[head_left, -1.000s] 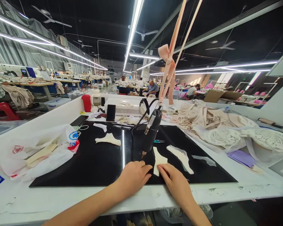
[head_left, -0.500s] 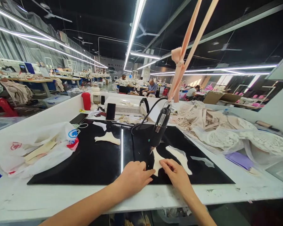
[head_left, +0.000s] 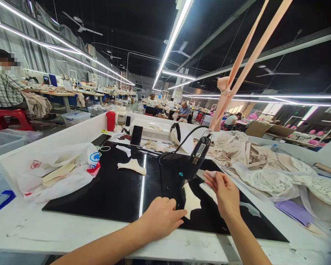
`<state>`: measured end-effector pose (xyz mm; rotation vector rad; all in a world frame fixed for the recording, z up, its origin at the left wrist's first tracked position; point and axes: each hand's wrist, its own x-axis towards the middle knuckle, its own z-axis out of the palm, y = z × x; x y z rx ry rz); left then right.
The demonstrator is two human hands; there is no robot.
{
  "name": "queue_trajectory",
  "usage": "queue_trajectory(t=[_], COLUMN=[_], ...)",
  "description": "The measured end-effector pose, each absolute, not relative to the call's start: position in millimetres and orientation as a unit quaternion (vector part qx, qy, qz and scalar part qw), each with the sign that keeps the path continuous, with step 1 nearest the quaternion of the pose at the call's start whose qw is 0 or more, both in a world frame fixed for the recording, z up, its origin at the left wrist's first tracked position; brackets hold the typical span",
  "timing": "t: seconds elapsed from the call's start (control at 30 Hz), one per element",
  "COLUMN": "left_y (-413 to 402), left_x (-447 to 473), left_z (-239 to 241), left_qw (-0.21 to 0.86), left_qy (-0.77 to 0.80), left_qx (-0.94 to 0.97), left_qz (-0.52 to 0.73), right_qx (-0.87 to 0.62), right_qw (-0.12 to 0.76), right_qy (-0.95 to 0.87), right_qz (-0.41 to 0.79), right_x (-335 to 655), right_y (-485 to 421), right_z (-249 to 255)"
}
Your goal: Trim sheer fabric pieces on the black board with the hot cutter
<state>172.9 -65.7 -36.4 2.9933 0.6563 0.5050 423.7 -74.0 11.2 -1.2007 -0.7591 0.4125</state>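
Note:
A cream, curved fabric piece lies on the black board. My left hand rests at its lower left edge, the index finger stretched out and its tip pressing on the piece, the other fingers loosely curled. Raised to the right, my right hand pinches a thin, whitish, see-through piece between thumb and fingers. Just above the cream piece hangs a black tool, its tip pointing down, held by knotted pink straps. Partly behind my right hand lies another pale piece.
Another cream piece lies on the board's left half. A plastic bag stands left, a heap of beige lace garments right. A phone and a white vented box are at the back. People sit farther off.
My right hand has lifted off the cream piece, up and to the right, with the thin whitish piece in its fingers. My left hand stays on the cream piece. The camera view has turned left.

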Motion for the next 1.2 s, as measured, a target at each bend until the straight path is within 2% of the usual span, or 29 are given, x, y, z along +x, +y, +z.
queue_trajectory(t=[0.17,0.33,0.5,0.63,0.77,0.83,1.03,1.2], left_y=[-64.9,-64.2,-59.2,-55.4,-60.8,-65.3,-69.2,-60.1], left_x=[174.1,174.0,165.0,151.1,134.9,128.6,114.5,94.4], left_z=[-38.2,-34.7,-21.8,-10.9,0.7,5.7,11.0,13.3], left_qw=[0.018,0.046,0.355,0.473,0.678,0.740,0.719,0.689], left_qy=[0.209,0.211,0.252,0.266,0.241,0.234,0.299,0.318], left_qx=[0.963,0.963,0.874,0.812,0.662,0.595,0.586,0.609], left_qz=[0.168,0.162,0.214,0.214,0.210,0.208,0.224,0.231], right_qx=[-0.461,-0.430,-0.447,-0.434,-0.409,-0.406,-0.452,-0.548], right_qw=[0.810,0.809,0.751,0.696,0.675,0.669,0.653,0.570], right_qy=[-0.343,-0.366,-0.412,-0.461,-0.469,-0.467,-0.449,-0.434], right_qz=[0.113,0.164,0.259,0.339,0.397,0.411,0.410,0.431], right_x=[413.1,380.6,347.6,327.8,307.5,297.7,285.9,300.0], right_y=[-83.1,-114.8,-147.0,-158.2,-158.1,-157.4,-158.7,-155.1], right_z=[36.6,45.9,33.5,14.3,-2.6,-7.9,-10.3,-13.8])
